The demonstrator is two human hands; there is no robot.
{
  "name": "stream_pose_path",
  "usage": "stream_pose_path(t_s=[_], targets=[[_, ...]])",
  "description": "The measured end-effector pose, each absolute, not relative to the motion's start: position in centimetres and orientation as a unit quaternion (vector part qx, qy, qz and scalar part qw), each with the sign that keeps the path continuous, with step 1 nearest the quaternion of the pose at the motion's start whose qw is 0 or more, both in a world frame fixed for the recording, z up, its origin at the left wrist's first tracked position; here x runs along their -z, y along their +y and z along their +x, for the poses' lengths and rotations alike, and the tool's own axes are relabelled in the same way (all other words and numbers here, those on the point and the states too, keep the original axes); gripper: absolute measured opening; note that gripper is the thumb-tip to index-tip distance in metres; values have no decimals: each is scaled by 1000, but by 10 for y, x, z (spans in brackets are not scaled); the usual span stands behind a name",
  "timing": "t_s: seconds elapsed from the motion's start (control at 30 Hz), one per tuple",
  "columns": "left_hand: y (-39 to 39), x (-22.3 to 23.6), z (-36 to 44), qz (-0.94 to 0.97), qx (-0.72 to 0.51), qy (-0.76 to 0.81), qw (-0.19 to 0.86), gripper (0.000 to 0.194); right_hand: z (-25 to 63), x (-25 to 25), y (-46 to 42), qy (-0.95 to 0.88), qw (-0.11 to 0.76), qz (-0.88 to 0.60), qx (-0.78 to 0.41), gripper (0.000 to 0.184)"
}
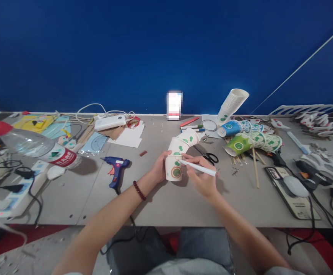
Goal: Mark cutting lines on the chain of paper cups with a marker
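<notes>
A bent chain of white paper cups (173,168) with green spots lies on the table in front of me. The nearest cup has an orange ring with a green patch inside it. My left hand (160,168) grips this cup from its left side. In my right hand (203,179) is a white marker pen (199,167), its tip at the right side of the same cup. Whether the tip touches the cup is hard to tell. Two similar cup chains, one green (242,144) and one blue (231,128), lie to the right.
A hot glue gun (116,168) lies left of my arm, its cord crossing under it. A plastic bottle (51,152) and a power strip (25,193) are further left. Scissors (209,156), a cup stack (233,104) and a phone (291,194) are at right. A lit screen (174,105) stands at the back.
</notes>
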State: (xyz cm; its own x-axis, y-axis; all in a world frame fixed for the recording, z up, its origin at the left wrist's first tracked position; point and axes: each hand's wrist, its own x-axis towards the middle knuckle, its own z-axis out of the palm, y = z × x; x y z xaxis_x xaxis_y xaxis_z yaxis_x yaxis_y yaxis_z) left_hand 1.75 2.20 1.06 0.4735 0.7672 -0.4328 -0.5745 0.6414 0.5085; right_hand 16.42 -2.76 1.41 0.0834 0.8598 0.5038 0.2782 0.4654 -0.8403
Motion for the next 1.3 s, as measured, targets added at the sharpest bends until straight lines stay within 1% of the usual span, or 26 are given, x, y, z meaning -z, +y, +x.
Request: stream_pose_path(t_s=[0.3, 0.63, 0.83, 1.0, 1.2, 1.3], targets=[[23, -7, 17, 153, -405, 335, 837, 28, 164, -15, -29, -598, 587, -465, -285, 6], [24, 5, 15, 177, -393, 346, 833, 40, 164, -14, -28, -575, 598, -485, -275, 6], [24, 4, 15, 193, -386, 346, 833, 40, 164, -15, -28, -567, 596, -497, -275, 5], [23, 4, 14, 202, -385, 345, 832, 45, 165, -13, -28, -570, 597, -490, -280, 3], [23, 4, 15, 183, -399, 332, 835, 39, 165, -13, -28, -581, 606, -463, -286, 4], [23, 3, 15, 181, -405, 323, 836, 40, 166, -11, -29, -587, 609, -458, -275, 4]])
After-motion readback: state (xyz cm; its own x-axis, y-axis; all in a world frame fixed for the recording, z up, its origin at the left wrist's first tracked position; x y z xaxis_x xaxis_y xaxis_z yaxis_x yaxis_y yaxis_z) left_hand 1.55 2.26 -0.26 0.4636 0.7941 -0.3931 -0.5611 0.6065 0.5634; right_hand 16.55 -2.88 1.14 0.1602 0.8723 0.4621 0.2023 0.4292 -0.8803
